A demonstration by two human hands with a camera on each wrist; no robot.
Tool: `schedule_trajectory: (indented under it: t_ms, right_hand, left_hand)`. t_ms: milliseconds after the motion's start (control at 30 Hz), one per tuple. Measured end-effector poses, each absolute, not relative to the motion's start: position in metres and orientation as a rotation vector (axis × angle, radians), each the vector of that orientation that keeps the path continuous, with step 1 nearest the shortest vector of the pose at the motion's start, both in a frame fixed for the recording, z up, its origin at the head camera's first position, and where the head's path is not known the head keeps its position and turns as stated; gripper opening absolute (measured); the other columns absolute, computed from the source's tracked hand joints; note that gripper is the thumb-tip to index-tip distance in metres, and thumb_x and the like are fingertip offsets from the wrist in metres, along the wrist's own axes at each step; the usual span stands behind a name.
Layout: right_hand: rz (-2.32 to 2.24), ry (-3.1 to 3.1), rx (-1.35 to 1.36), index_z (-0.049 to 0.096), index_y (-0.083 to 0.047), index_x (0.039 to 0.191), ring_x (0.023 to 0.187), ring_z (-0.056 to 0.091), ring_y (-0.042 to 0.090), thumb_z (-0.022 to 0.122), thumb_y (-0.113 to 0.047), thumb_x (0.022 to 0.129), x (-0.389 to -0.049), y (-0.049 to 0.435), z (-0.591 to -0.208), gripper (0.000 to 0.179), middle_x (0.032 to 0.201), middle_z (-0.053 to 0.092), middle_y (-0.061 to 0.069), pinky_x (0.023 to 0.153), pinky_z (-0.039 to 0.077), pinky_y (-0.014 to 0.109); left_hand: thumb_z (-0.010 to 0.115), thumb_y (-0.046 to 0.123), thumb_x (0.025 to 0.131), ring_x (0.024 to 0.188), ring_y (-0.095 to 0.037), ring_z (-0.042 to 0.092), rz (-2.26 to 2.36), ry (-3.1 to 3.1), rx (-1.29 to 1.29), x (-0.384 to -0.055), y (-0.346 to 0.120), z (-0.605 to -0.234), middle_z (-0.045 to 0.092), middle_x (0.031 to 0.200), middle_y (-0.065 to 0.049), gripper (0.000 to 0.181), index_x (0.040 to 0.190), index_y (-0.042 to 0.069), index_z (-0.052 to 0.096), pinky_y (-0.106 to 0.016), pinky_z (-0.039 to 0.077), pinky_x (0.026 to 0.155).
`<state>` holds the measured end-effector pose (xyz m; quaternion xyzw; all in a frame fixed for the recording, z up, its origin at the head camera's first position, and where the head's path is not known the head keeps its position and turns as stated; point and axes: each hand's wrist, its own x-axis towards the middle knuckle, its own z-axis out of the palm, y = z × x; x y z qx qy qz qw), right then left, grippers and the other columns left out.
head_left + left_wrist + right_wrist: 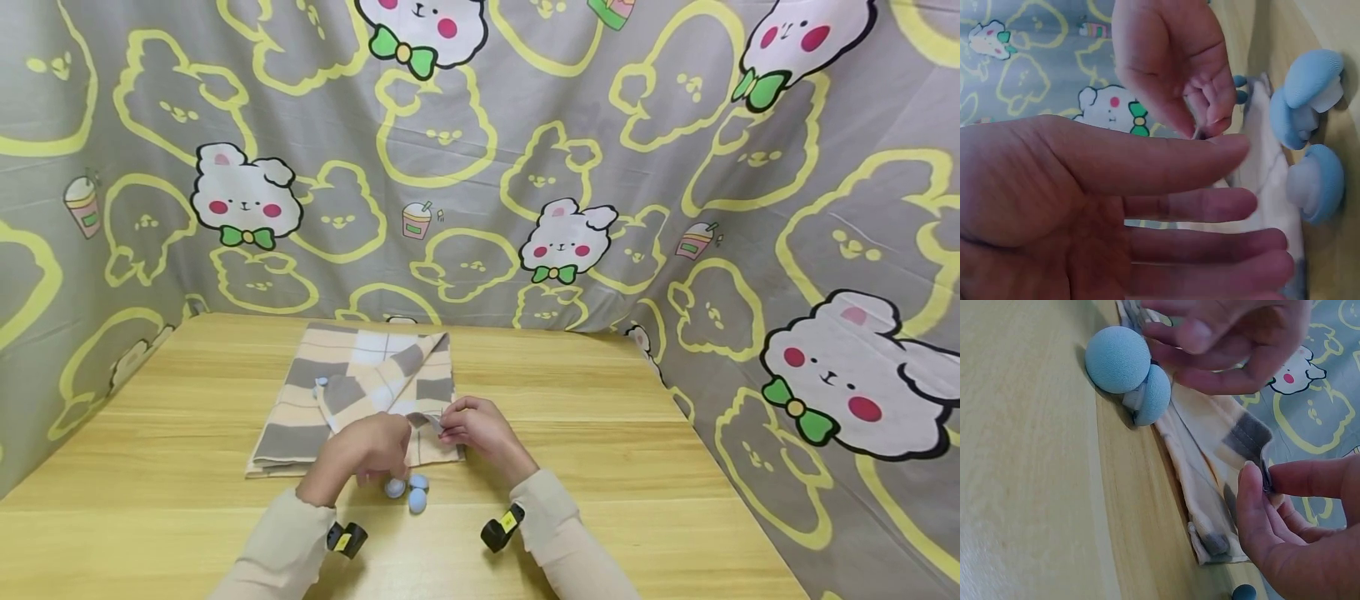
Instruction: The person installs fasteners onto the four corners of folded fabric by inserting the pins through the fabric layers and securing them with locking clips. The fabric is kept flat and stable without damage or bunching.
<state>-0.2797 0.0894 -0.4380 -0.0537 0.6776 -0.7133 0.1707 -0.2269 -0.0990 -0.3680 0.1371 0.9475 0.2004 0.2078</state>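
A plaid fleece blanket (292, 400) in grey, cream and white lies folded on the table, one flap turned back over it. Its near edge is pinched between thumb and fingers of my right hand (480, 429), and the held grey part (1250, 437) lifts off the layers below. Just in front of the blanket are several light-blue mushroom-shaped pieces (417, 500) with ribbed caps (1117, 359) and whitish stems (1302, 181). Over them hovers my left hand (371, 446), fingers loosely extended and nothing in its grasp (1166, 200).
Another small blue piece (321, 382) sits at the flap's left corner. Wood-grain table (600, 500) extends around the blanket. A grey curtain (465, 200) with cartoon prints hangs behind and at both sides. Black cameras (501, 528) are strapped to both wrists.
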Motion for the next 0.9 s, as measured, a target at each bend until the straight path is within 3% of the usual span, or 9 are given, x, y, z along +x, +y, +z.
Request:
schedule_trajectory:
  t_ms: [100,367,600,700,900]
  right_hand:
    - [-2.025,1.928,-0.152,0.059,0.01,0.101,0.067,0.066,0.013,0.061,0.004,0.092,-0.279,0.089,-0.437,0.011,0.078,0.065,0.007,0.068,0.057,0.024]
    - [-2.021,1.939,-0.149,0.059,0.01,0.102,0.067,0.066,0.012,0.061,0.004,0.092,-0.28,0.089,-0.437,0.012,0.078,0.066,0.007,0.069,0.058,0.024]
    - [-2.013,1.939,-0.147,0.06,0.009,0.102,0.067,0.067,0.012,0.062,0.004,0.092,-0.279,0.088,-0.436,0.012,0.079,0.066,0.007,0.069,0.058,0.025]
    - [-2.014,1.935,-0.143,0.06,0.009,0.101,0.066,0.067,0.012,0.062,0.004,0.091,-0.279,0.088,-0.436,0.011,0.078,0.066,0.007,0.068,0.058,0.024]
    - [-2.009,1.932,-0.149,0.06,0.01,0.102,0.066,0.067,0.012,0.061,0.004,0.091,-0.278,0.088,-0.435,0.012,0.078,0.065,0.006,0.068,0.058,0.024]
  left_hand:
    - [0.077,0.002,0.08,0.052,-0.027,0.066,0.502,2.594,0.329,-0.226,-0.095,-0.368,0.067,0.063,-0.018,0.022,0.069,0.005,0.058,-0.039,0.057,0.048]
    - [0.072,-0.004,0.08,0.056,-0.03,0.071,0.366,2.555,0.299,-0.228,-0.088,-0.374,0.067,0.059,-0.018,0.018,0.068,0.001,0.06,-0.038,0.059,0.055]
    - [0.068,-0.008,0.073,0.049,-0.023,0.066,0.534,2.658,0.395,-0.232,-0.096,-0.378,0.066,0.058,-0.012,0.018,0.065,0.005,0.06,-0.028,0.049,0.045]
    - [0.072,-0.006,0.077,0.049,-0.018,0.061,0.716,2.713,0.42,-0.235,-0.098,-0.378,0.064,0.063,-0.007,0.015,0.073,0.006,0.063,-0.026,0.044,0.047]
    - [0.079,0.008,0.084,0.055,-0.013,0.06,0.98,2.826,0.444,-0.245,-0.096,-0.379,0.065,0.067,-0.002,0.011,0.083,0.005,0.069,-0.026,0.047,0.052]
